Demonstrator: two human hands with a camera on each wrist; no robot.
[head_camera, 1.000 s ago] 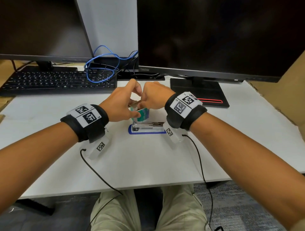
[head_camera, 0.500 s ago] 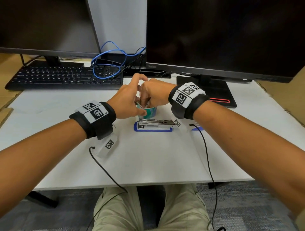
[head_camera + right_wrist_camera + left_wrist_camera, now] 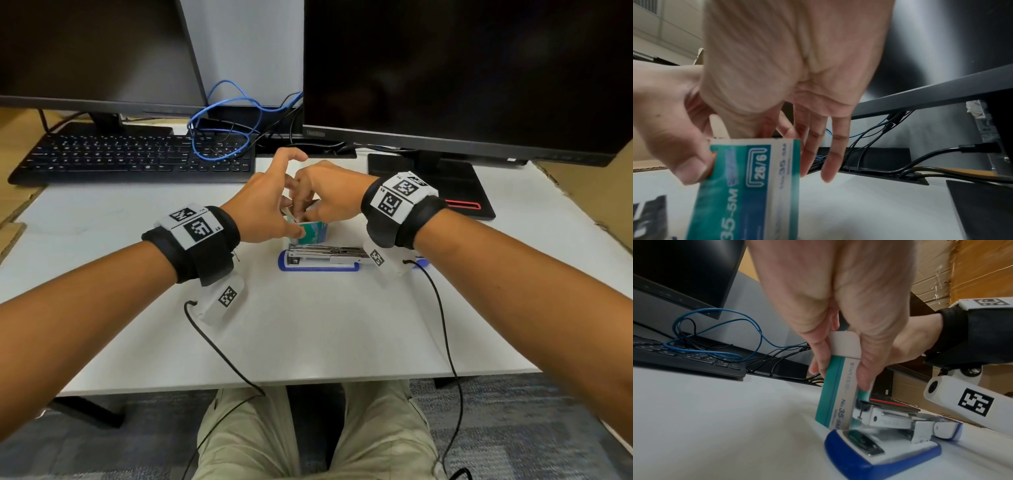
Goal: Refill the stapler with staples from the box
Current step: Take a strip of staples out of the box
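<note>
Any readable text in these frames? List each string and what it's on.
"STAPLES" and "No. 35-5M": staple box side.
"26/6" and "35-5M": the box's other face, right wrist view.
Right monitor bezel logo: too small.
Wristband tags: square codes, tiny letters unreadable.
Keyboard keys: too small.

Box behind the stapler

The box (image 3: 312,233) stands on the desk (image 3: 308,325) just behind the stapler (image 3: 322,258) (keyboard (image 3: 133,157) far back left, monitors behind).
</note>
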